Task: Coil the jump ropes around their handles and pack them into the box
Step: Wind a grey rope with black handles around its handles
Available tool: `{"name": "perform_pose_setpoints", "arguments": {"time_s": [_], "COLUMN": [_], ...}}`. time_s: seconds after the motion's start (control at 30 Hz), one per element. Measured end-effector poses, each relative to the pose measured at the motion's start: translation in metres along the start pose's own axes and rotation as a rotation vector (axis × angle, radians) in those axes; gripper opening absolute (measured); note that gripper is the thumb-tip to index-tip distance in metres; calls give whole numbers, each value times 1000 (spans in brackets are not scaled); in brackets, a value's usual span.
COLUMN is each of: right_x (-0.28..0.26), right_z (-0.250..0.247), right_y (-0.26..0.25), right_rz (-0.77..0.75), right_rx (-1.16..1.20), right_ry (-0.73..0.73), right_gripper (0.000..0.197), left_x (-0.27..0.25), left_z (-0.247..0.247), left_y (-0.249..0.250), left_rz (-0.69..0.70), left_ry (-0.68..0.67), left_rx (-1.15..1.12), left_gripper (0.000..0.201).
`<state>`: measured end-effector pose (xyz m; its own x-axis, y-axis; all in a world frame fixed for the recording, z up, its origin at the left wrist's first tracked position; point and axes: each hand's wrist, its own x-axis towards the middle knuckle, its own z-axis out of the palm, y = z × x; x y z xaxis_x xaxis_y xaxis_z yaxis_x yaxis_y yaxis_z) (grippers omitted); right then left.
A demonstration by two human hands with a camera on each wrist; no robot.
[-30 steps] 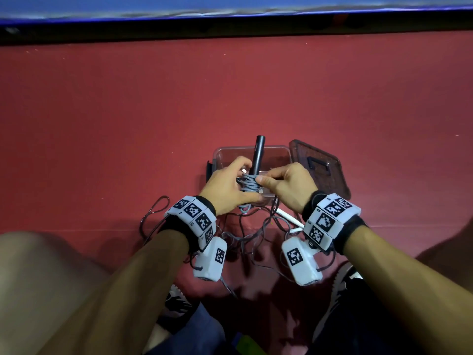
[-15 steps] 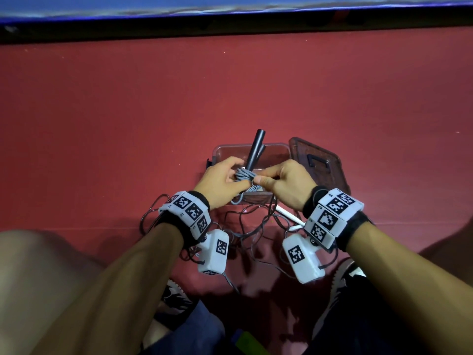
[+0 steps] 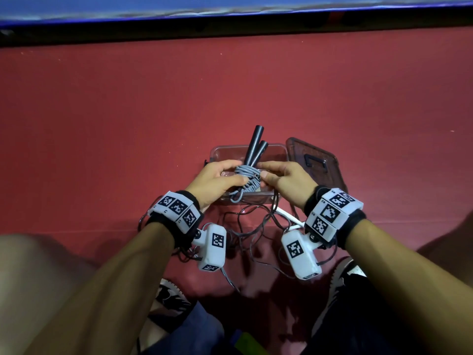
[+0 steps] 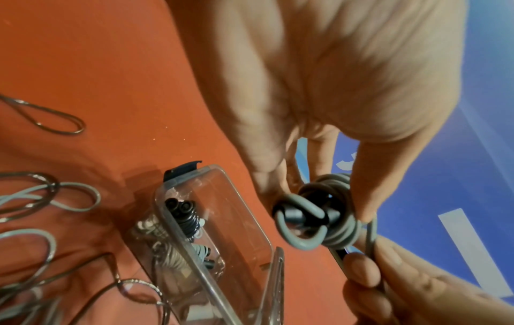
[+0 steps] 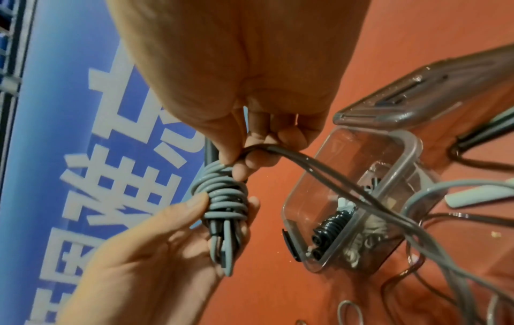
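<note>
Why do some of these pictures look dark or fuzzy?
Head view: dim, with shadows under the arms. Left wrist view: the grey rope coil is smeared by blur, the clear box shines. Right wrist view: the edges bend, the left hand is soft.

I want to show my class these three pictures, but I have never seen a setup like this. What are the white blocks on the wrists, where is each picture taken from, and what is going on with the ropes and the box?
No machine here: a person sits on a red floor, working with bare hands. The white blocks strapped under the wrists are small cameras.

The wide picture comes from a head-worn camera looking down. The other two come from the wrist cameras, looking along each hand.

The left hand grips a grey jump rope coiled around its two black handles. The right hand pinches the free end of the cord at the coil.

Under the hands stands a clear plastic box, open, with wound ropes already inside. Its lid lies beside it. Loose ropes lie tangled on the floor.
</note>
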<state>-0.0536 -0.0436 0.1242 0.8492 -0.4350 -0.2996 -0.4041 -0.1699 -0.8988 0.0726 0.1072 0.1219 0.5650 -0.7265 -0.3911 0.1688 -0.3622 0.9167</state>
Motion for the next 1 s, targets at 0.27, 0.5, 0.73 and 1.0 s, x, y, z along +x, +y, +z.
{"name": "perform_pose_setpoints", "arguments": {"time_s": [0.27, 0.5, 0.73, 1.0], "right_x": [-1, -9, -3, -4], "right_z": [-1, 8, 9, 6], "right_y": [-3, -1, 1, -3], "right_rz": [4, -32, -104, -148], "right_rx": [166, 111, -63, -54], "right_ry": [-23, 14, 71, -5], "right_gripper": [12, 19, 9, 23], "left_x": [-3, -5, -5, 2], "left_z": [1, 6, 10, 6], "left_y": [3, 2, -4, -4], "left_rz": [-2, 31, 175, 95], "left_ry": [-67, -112, -45, 5], "left_rx": [-172, -101, 62, 43], "left_gripper": [38, 41, 40, 46]}}
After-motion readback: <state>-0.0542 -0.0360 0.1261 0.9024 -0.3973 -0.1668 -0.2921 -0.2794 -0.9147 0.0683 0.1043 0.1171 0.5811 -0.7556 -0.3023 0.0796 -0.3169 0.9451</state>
